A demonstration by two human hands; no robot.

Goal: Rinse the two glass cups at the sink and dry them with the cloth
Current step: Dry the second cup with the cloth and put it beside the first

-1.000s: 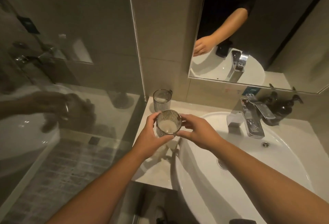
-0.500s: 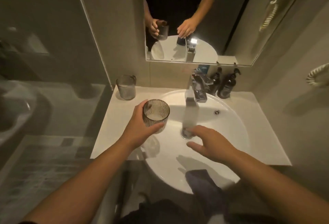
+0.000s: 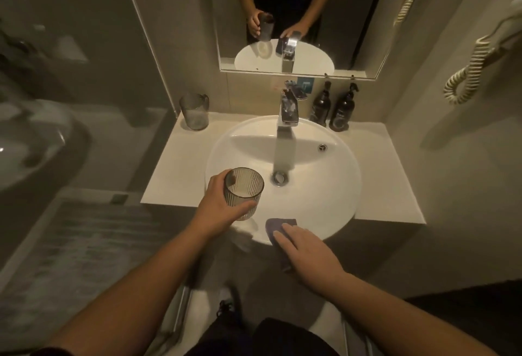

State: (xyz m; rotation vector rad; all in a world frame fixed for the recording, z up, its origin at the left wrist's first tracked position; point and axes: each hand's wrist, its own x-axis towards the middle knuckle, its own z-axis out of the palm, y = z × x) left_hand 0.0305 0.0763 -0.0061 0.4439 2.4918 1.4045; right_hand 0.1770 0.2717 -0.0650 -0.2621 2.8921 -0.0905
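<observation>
My left hand (image 3: 217, 208) grips a ribbed glass cup (image 3: 243, 190) upright over the left side of the white round sink (image 3: 333, 186). A second glass cup (image 3: 194, 112) stands on the counter's far left corner, beside the glass partition. A purple-grey cloth (image 3: 278, 231) hangs over the sink's front rim. My right hand (image 3: 306, 254) lies on the cloth with its fingers fairly straight, covering most of it. The chrome tap (image 3: 288, 107) stands at the back of the sink; its handle points up to the right.
Two dark pump bottles (image 3: 333, 111) stand right of the tap against the wall. A mirror (image 3: 296, 16) above shows my arms and the cup. A coiled cord (image 3: 466, 73) hangs on the right wall. The white counter (image 3: 389, 172) surrounds the basin.
My view swung right to centre on the sink. My right hand let go of the cup and dropped from above the drain to the cloth on the front rim. My left hand kept the cup.
</observation>
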